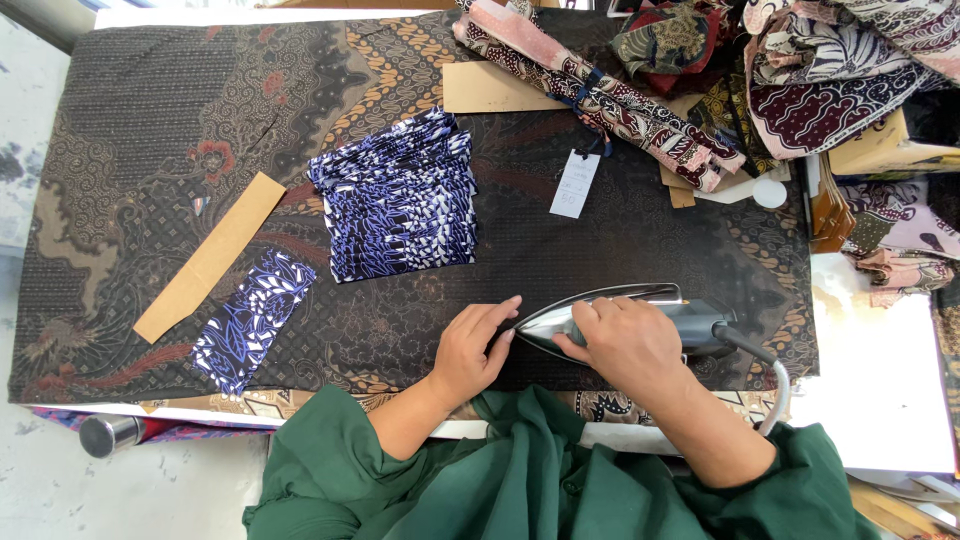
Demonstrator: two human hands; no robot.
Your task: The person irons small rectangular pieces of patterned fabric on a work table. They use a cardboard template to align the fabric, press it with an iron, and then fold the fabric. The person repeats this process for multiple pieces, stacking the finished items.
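Gripping the electric iron (610,318) at lower centre, the right hand (632,345) is closed on its handle; the left hand (472,350) lies open, fingertips just beside its tip, so they could get burned.
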